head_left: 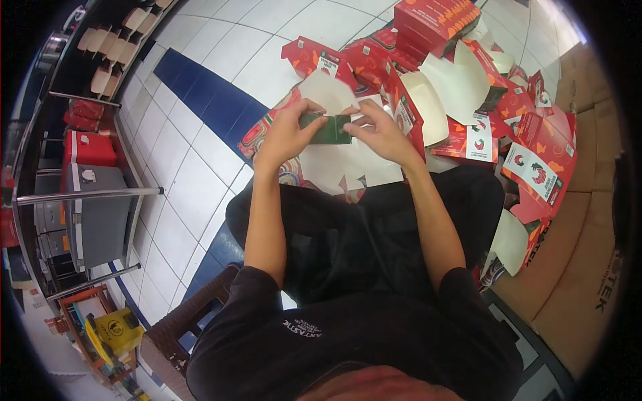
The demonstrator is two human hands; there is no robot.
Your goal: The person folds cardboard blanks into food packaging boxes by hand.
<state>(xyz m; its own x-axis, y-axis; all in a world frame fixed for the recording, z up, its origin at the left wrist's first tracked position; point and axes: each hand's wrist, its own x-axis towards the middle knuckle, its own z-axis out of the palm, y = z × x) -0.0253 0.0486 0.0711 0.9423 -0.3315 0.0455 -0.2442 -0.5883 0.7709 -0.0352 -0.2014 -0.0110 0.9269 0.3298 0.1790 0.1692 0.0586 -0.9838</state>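
Both of my hands work on one partly folded cardboard food box [334, 134], held above my lap. Its inside is white, and a dark green panel faces me between my fingers. My left hand [294, 130] pinches the green panel's left side, thumb on the front. On the right side, my right hand [381, 130] grips the same panel with thumb and fingers. White flaps of the box spread out below and above the green part. Some fingertips are hidden behind the cardboard.
Red printed boxes [435, 27] and loose red cartons [542, 167] pile up ahead and to the right. Large brown cardboard [568, 267] lies at the far right. A metal shelf rack [87, 195] with a grey case [103, 214] stands left on the white tiles [180, 167].
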